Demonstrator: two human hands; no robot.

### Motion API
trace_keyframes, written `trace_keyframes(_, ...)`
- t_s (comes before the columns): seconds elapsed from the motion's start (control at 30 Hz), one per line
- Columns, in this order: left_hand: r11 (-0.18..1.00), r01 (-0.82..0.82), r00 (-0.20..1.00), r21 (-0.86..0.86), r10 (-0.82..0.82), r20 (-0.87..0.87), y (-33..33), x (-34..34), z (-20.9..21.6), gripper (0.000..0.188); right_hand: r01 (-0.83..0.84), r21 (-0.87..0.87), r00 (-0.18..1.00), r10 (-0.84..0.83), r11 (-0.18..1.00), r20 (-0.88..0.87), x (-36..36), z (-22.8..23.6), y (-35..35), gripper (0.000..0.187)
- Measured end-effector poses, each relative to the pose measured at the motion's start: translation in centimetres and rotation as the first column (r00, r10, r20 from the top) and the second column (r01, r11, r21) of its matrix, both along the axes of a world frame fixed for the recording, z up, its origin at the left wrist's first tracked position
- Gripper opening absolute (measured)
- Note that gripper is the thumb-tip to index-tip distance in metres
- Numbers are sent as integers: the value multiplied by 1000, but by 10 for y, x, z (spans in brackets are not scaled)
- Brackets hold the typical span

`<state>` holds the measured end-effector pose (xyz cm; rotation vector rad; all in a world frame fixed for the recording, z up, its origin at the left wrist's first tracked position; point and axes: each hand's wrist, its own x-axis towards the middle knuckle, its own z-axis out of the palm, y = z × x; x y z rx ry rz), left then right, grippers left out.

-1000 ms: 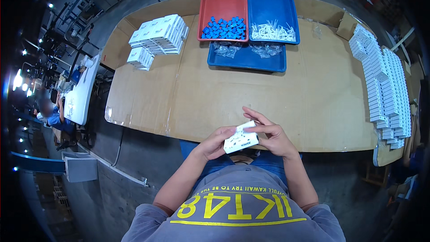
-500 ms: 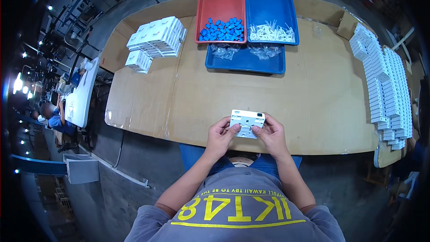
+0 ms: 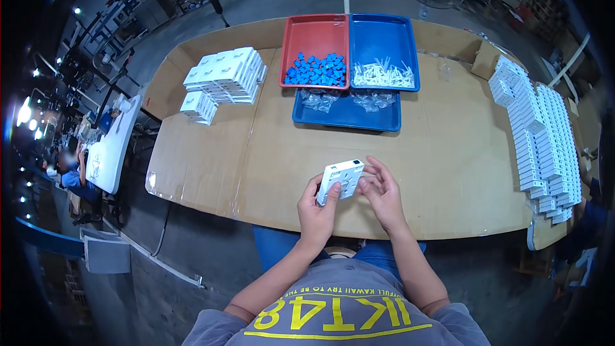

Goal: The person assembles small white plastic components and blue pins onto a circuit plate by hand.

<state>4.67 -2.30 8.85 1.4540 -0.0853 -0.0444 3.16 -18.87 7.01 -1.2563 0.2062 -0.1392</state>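
Observation:
Above the near part of the table, my left hand [image 3: 316, 216] grips a white plastic housing [image 3: 341, 178], its thumb on the recessed face and its fingers behind. The housing is flat and boxy, tilted, with a small dark square at its upper right corner. Close to its right edge is my right hand [image 3: 384, 200], fingers spread and holding nothing that I can see. Whether its thumb touches the housing, I cannot tell.
Small blue parts [image 3: 317, 72] lie in a red tray [image 3: 317, 33]; white pins [image 3: 382, 77] fill part of a blue tray [image 3: 384, 33]. A lower blue tray [image 3: 346, 118] holds clear bags [image 3: 371, 101]. White boxy units stand stacked left [image 3: 224, 72] and right [image 3: 539, 138].
My right hand has let go of the housing and opened beside it. The housing, now in my left hand alone, has turned and tilted. The view has shifted, so the table appears lower.

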Motion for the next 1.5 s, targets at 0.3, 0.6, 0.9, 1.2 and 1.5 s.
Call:
trace_keyframes(0.3,973,96,883,210,-180,434,45,-31,-13,24,-204,416,976,149,886,162,-16,9,18,98)
trace_keyframes(0.6,976,209,963,64,-216,158,95,-70,-74,73,-476,201,812,516,856,-274,-19,-44,-11,70)
trace_keyframes(0.9,884,417,895,214,-440,76,60,-73,-91,53,-167,527,939,298,833,-172,-134,-84,-64,54)
trace_keyframes(1.2,763,625,777,167,-627,-45,-3,-74,-99,37,561,178,827,-541,808,-153,-221,-69,-208,68)
trace_keyframes(1.5,868,340,894,363,-418,162,-57,-39,-121,20,800,-548,433,-866,242,250,-140,-66,-474,104)
